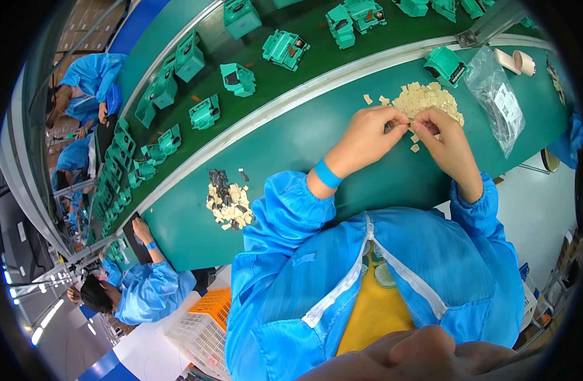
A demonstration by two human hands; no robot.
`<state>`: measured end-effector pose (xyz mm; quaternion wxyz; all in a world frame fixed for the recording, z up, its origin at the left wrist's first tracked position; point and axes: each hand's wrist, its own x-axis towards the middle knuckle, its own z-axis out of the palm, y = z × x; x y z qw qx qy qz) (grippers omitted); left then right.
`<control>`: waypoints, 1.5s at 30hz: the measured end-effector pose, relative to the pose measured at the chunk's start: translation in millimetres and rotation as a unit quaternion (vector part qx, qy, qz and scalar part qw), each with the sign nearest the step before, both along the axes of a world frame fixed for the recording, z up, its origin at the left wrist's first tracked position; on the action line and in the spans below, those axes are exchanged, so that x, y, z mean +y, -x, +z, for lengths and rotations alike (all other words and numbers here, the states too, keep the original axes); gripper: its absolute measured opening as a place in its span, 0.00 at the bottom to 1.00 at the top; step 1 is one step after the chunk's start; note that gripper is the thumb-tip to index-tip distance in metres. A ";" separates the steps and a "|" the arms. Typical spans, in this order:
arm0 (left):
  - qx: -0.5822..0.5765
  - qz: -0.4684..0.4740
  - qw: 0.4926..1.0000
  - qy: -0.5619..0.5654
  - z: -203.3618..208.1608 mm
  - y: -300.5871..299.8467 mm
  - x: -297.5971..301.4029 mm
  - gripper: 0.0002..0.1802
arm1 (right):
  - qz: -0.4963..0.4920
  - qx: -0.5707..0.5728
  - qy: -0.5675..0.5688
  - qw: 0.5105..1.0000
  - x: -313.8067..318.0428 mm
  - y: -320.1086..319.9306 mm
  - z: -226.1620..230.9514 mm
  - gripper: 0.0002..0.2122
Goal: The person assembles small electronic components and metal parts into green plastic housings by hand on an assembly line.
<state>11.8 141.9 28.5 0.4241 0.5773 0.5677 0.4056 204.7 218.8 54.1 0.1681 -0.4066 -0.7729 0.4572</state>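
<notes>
My left hand (371, 140) and my right hand (445, 141) meet over the green worktable (291, 152), fingertips almost touching. Both are closed in a pinch around something tiny, with a dark speck showing between the fingers; its kind is too small to tell. Right behind my fingers lies a heap of small flat cream pieces (431, 98), a few of them scattered loose around it. To the left, well away from my hands, a second pile (229, 206) mixes cream pieces with black bits. A blue band circles my left wrist.
A green plastic housing (445, 66) and a clear plastic bag (496, 105) with a white label lie at the right. Beyond a pale rail (291, 101), a green conveyor carries several green housings (285, 49). Co-workers in blue smocks (153, 292) are at the left, near an orange crate (212, 307).
</notes>
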 end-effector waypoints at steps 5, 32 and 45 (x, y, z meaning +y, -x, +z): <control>-0.125 0.076 0.988 0.053 2.2 4.7 -12.2 0.12 | -0.017 0.050 -0.059 0.997 -7.2 13.2 7.3 0.06; 0.025 0.041 0.998 -0.037 17.9 9.6 -34.0 0.11 | 0.166 0.038 -0.170 0.971 0.6 21.9 18.1 0.03; 0.430 0.115 0.843 -0.301 1.4 22.3 -31.0 0.07 | -0.031 -0.002 -0.254 0.967 44.7 11.1 -32.0 0.08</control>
